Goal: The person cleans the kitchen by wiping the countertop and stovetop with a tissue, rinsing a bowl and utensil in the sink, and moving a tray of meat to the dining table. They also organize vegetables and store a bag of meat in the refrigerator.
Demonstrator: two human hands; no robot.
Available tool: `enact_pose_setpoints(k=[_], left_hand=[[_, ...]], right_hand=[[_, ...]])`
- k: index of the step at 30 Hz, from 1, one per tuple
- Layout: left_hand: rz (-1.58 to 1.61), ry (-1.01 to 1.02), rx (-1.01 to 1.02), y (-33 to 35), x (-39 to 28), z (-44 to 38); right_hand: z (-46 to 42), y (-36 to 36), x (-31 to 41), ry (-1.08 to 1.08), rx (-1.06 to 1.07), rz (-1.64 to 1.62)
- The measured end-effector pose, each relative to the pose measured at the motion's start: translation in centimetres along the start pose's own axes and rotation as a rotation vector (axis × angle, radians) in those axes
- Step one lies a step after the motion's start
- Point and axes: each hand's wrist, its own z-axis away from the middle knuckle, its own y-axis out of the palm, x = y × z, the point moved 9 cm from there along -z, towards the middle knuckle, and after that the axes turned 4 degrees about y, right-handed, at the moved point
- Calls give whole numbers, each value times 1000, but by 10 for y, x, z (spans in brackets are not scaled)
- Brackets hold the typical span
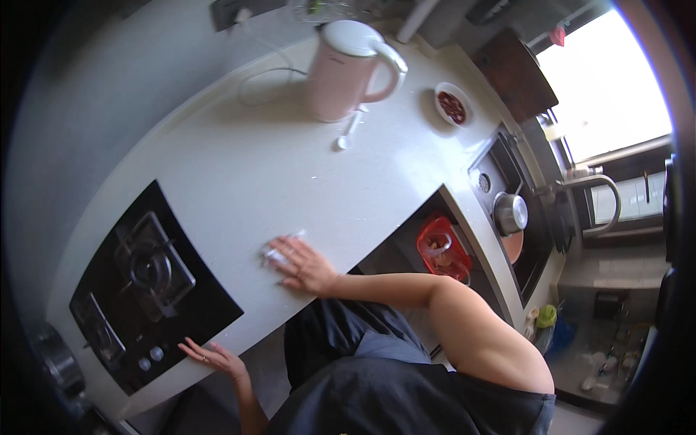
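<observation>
My right hand [309, 266] presses down on a crumpled white cloth or tissue [273, 255] against the pale countertop [261, 179]. White bits of the wad show past the fingertips; the rest lies hidden under the palm. At the counter's front edge, my left hand [217, 357] has its fingers apart and holds nothing. A ring shows on one of its fingers. Close beside that hand is the black glass gas hob [201, 293], with its knobs [151, 359] near the fingertips.
A pink electric kettle [340, 81] stands at the back, a white spoon [350, 130] beside it. Farther right is a white bowl [452, 104] of dark red food. The sink holds a metal pot [510, 213]. Below the counter sits a red bin or basin [427, 239].
</observation>
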Motion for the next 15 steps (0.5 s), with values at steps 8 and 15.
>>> enact_pose_setpoints(k=[8,15], left_hand=[[469,198,202,73,-226,-21],[710,513,483,173,-510,-10]], right_hand=[[58,-129,-274,470,-357,263],[97,-196,-422,649,-559,227]])
